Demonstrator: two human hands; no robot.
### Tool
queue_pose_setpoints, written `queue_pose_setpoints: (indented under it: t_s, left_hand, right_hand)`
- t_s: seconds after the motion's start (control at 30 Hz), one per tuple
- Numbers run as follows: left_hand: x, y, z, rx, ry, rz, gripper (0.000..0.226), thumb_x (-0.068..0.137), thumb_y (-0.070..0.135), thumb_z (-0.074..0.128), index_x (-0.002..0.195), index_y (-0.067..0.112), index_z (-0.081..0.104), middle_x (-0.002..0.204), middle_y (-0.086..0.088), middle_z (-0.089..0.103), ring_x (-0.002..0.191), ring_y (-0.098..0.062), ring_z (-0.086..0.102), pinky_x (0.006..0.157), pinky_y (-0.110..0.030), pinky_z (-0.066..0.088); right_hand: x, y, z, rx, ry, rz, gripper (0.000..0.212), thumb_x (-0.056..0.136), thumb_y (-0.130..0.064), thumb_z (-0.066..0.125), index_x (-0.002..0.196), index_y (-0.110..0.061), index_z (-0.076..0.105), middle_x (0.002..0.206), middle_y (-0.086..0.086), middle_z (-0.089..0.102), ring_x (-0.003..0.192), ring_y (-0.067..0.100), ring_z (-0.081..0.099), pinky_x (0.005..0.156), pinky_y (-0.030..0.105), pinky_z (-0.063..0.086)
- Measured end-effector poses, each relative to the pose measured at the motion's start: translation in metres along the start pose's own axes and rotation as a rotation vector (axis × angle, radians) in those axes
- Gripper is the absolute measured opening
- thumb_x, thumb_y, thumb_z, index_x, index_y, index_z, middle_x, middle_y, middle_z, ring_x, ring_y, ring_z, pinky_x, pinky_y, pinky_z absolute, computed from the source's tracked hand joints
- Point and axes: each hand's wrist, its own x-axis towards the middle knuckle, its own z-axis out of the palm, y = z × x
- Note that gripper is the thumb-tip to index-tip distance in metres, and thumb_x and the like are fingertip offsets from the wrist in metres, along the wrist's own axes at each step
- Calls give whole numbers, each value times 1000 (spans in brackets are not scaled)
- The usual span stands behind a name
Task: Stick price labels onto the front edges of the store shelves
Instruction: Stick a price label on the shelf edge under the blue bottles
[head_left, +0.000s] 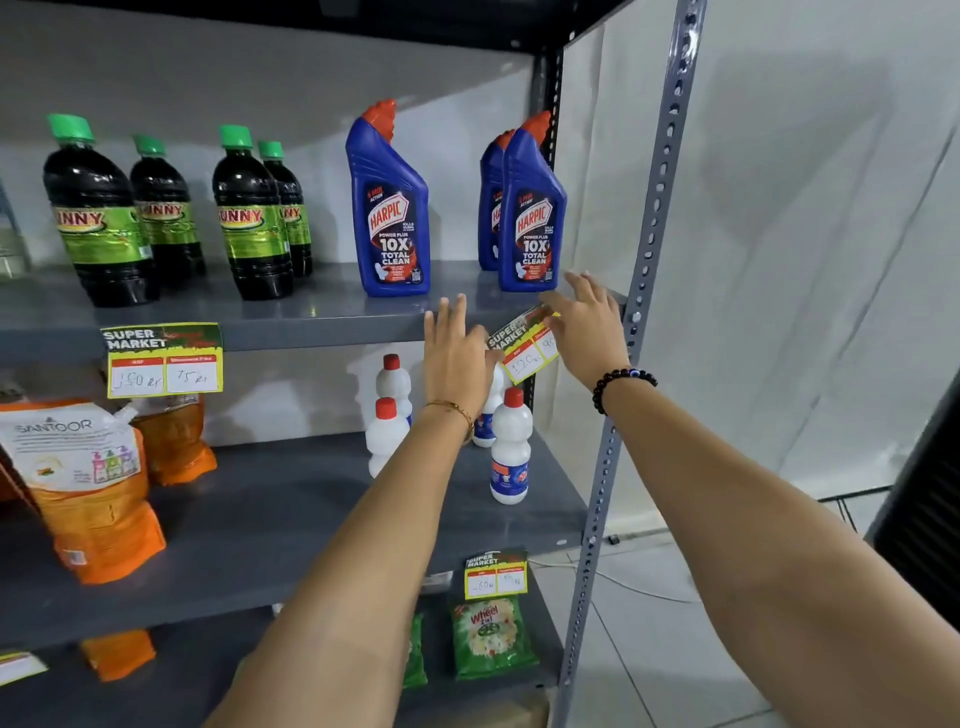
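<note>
The price label (524, 345) sits tilted between both hands, its long axis sloping up toward the right hand (584, 332), which pinches its upper right end. The left hand (454, 353), fingers open and flat, touches its lower left end. Just behind lies the shelf edge (322, 338), level, so the label needs squaring to it.

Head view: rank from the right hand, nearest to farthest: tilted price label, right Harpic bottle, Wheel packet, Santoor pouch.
1. tilted price label: touching the right hand, on the top shelf edge.
2. right Harpic bottle: just above, on the top shelf.
3. Wheel packet: well below, bottom shelf.
4. Santoor pouch: far left, middle shelf.
</note>
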Motion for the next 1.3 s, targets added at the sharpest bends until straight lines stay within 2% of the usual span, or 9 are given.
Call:
queue_pose_setpoints:
  t_s: [0.17,0.3,0.47,0.63,0.7,0.77,0.87,1.17,1.3]
  left_hand:
    - [6,2,-1,-14,44,-45,20,94,20,53,105,6,62,146,-15,41,142,-32,25,120,-44,10]
    - [6,6,-6,12,55,-32,20,96,19,48,107,7,59,136,-12,50,135,-31,34,118,-45,15]
    - [4,-1,-20,-2,69,6,15,93,16,51,98,5,59,122,-11,58,119,-28,47,114,-44,25]
    - [1,-23,-32,89,55,17,13,91,18,54,94,6,59,116,-10,60,110,-26,53,112,-44,31]
    - [1,-26,-34,104,49,36,12,92,17,53,94,7,58,112,-10,62,103,-27,56,106,-42,38]
    - [3,-25,-37,110,64,34,12,93,19,51,93,8,57,105,-10,63,93,-27,58,84,-36,47]
    - [11,-21,-41,153,85,13,15,95,23,48,95,10,54,98,-10,63,86,-25,60,63,-29,41]
    - [24,-15,-43,196,26,-69,18,96,24,46,104,9,51,109,-13,60,99,-28,57,72,-38,48]
    - [25,-15,-41,147,52,-122,25,91,28,52,108,11,48,109,-11,62,99,-28,57,69,-37,46]
  right_hand:
    - [11,3,0,19,38,1,16,90,-14,56,105,-7,61,133,15,51,132,32,36,108,46,34]
    - [10,12,0,-10,-5,-43,14,89,-13,56,100,-8,63,133,14,52,134,32,34,113,48,27]
    - [4,12,2,149,-41,-57,11,88,-10,55,91,-7,65,131,15,55,132,33,38,115,49,23]
    - [0,-8,10,265,-106,-55,9,86,-7,55,84,-5,64,110,12,62,109,29,53,109,43,33]
    - [-1,-14,14,291,-87,-24,9,86,-6,56,85,-4,65,110,13,61,104,30,53,100,40,42]
    - [1,-16,14,302,-67,10,9,86,-5,56,87,-3,65,110,14,60,103,31,53,93,41,48]
    - [7,-17,8,302,-62,33,11,89,-10,55,95,-5,63,110,15,61,105,32,54,90,42,51]
    - [20,-26,2,170,-95,105,27,92,-19,51,112,-1,53,117,19,60,107,36,54,90,44,49]
    - [19,-27,5,239,-58,158,39,86,-28,59,113,-3,47,118,15,60,108,33,54,91,44,49]
